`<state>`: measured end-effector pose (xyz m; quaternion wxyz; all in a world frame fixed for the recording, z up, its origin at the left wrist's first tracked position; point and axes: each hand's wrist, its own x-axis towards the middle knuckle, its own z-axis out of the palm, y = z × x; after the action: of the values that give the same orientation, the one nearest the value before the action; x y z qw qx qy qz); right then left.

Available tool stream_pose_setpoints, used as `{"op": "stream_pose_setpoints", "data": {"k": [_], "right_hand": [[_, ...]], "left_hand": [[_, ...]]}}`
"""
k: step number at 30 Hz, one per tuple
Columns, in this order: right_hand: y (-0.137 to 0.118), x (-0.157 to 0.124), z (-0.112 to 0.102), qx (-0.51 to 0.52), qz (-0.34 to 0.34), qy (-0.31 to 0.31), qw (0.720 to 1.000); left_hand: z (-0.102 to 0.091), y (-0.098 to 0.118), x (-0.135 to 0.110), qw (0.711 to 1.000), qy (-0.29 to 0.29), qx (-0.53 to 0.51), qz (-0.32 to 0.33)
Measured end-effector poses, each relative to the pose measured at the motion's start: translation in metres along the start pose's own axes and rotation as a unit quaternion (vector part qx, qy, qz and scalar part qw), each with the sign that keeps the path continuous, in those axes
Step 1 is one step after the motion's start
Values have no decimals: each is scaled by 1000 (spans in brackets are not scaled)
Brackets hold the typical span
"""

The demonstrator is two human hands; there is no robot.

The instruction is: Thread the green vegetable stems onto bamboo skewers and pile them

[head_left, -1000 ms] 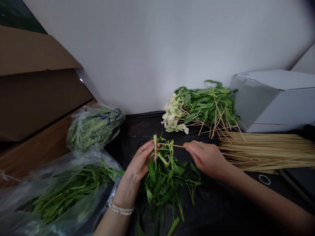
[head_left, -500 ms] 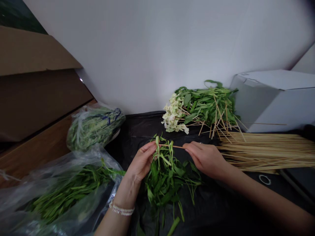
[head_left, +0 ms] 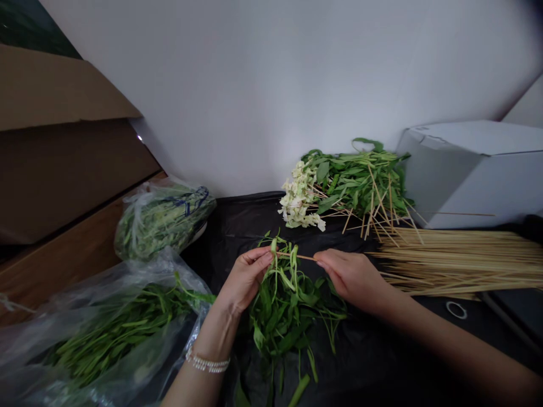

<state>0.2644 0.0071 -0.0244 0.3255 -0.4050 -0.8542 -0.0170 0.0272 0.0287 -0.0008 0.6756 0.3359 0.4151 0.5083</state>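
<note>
Between my two hands runs a thin wooden skewer (head_left: 304, 257), nearly level, with folded green stems (head_left: 293, 261) threaded on it. My right hand (head_left: 351, 278) is closed round the skewer's right end. With thumb and fingers my left hand (head_left: 248, 278) pinches a pale green stem (head_left: 274, 249) at the skewer's left end; the very tip is hidden by the fingers. Just below lies a loose heap of leafy greens (head_left: 288, 316) on a black plastic sheet (head_left: 365, 362), and leaves hang from the threaded stems into it.
Finished-looking skewers of greens (head_left: 352, 181) and pale flowers (head_left: 299, 198) lie at the back. Right of them are many bare skewers (head_left: 462, 260), a ring (head_left: 456, 310) and a white box (head_left: 475, 169). Bagged greens (head_left: 165, 220) and an open plastic bag (head_left: 127, 333) lie left.
My left hand and the stem it pinches have shifted slightly right and down along the skewer. My right hand has dipped a little, still gripping the skewer's end.
</note>
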Motion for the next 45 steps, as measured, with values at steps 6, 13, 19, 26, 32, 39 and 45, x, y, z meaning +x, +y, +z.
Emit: {"op": "stream_pose_setpoints", "data": {"k": [6,13,19,26,32,39,45], "right_hand": [[-1,0,1,47,11,0,999],[-6,2,-2,108,26,-80,991],[0,2,0,70,46,-58,995],[6,-1,8,61,76,-57,994],[9,-1,10,52,71,-61,994],[9,0,11,49,70,-76,993],[8,1,9,50,78,-71,993]], "left_hand": [[-1,-1,1,1000,0,1,-6],[7,-20,-2,996,-50,69,-11],[4,-15,3,965,-9,201,168],[6,5,-18,793,-208,518,244],[12,-13,-21,543,-196,754,312],[9,-33,-7,429,-141,824,341],[3,-35,-3,434,-102,823,352]]}}
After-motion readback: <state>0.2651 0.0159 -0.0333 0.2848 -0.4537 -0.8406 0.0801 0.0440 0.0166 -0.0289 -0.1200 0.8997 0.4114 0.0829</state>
